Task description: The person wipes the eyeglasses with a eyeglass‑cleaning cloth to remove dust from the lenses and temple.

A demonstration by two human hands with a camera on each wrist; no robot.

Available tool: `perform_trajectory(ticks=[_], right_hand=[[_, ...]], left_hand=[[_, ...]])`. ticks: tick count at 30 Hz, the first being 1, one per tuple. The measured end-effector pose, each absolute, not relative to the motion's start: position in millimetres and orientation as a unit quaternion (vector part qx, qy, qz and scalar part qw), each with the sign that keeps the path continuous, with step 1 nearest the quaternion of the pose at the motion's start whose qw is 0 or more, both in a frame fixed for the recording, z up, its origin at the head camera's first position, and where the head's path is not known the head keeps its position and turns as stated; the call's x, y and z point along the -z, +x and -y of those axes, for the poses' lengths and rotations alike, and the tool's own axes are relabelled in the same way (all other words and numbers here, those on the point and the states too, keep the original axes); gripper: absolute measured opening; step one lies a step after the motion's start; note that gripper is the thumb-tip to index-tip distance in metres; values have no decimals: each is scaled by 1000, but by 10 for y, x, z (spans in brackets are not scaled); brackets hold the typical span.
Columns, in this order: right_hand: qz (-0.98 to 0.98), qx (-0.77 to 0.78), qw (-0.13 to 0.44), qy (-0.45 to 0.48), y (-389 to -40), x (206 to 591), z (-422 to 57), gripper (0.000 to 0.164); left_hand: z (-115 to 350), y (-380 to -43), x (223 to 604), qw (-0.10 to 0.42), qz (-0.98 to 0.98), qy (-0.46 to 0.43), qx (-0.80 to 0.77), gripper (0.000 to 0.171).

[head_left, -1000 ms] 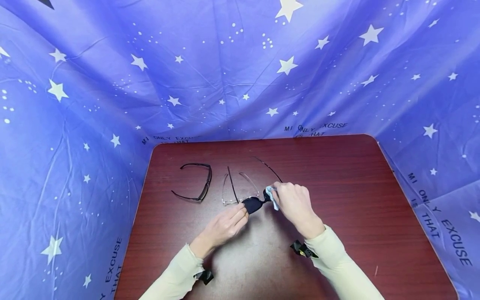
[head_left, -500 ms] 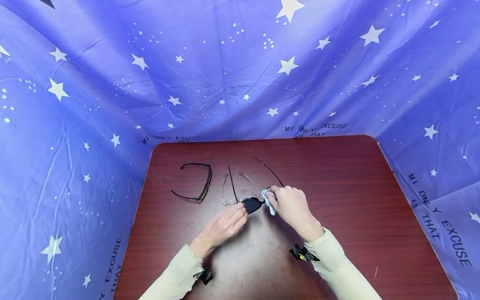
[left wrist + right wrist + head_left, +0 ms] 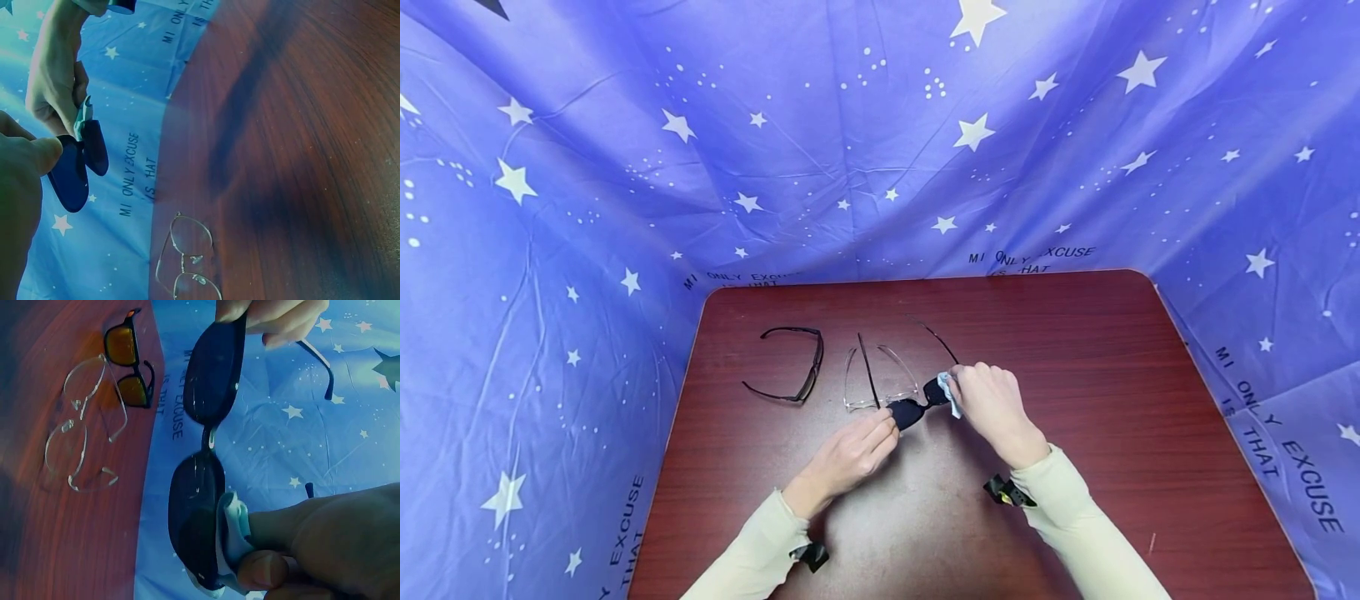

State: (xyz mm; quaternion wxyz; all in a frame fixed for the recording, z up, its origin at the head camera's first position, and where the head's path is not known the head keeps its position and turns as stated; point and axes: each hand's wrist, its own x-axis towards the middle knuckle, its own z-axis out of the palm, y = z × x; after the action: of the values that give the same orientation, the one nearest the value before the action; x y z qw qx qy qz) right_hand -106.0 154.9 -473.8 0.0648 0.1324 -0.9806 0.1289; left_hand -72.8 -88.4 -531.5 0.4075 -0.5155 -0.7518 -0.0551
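A pair of dark sunglasses (image 3: 906, 413) is held up above the table, temples extended away from the person. My left hand (image 3: 846, 454) pinches its left end between thumb and fingers. At the other lens, my right hand (image 3: 996, 408) pinches a light blue cloth (image 3: 951, 396), folded over the lens's outer edge. The right wrist view shows the cloth (image 3: 232, 528) on both sides of that lens, with the thumb on one side. Much of the dark lens (image 3: 194, 506) lies uncovered. In the left wrist view, both lenses (image 3: 70, 178) hang in front of the curtain.
Clear-framed eyeglasses (image 3: 880, 402) lie on the table just behind the sunglasses. Farther left are black-framed glasses (image 3: 814, 367), with orange-tinted lenses (image 3: 122, 347) in the right wrist view. A blue star-printed curtain (image 3: 850, 150) surrounds the dark red table (image 3: 1075, 333).
My right hand slid the cloth leftward across the lens toward the bridge, then back right to the outer edge, uncovering more lens. The left hand keeps its hold nearly still.
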Motion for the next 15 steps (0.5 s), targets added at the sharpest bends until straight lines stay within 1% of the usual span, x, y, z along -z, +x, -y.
perform_trajectory(ticks=[4,8,15], right_hand=[[978,-159,37,132,-1045,4727,-1528,9],[972,-189,9,137,-1017,4725,-1484,11],[973,-178,30,140,-1044,4766,-1455,9]], left_hand=[[884,-715,5317,406,753,-515,58,30],[880,-707,5314,405,753,-516,58,29],[865,-691,5336,402,753,-518,60,30]])
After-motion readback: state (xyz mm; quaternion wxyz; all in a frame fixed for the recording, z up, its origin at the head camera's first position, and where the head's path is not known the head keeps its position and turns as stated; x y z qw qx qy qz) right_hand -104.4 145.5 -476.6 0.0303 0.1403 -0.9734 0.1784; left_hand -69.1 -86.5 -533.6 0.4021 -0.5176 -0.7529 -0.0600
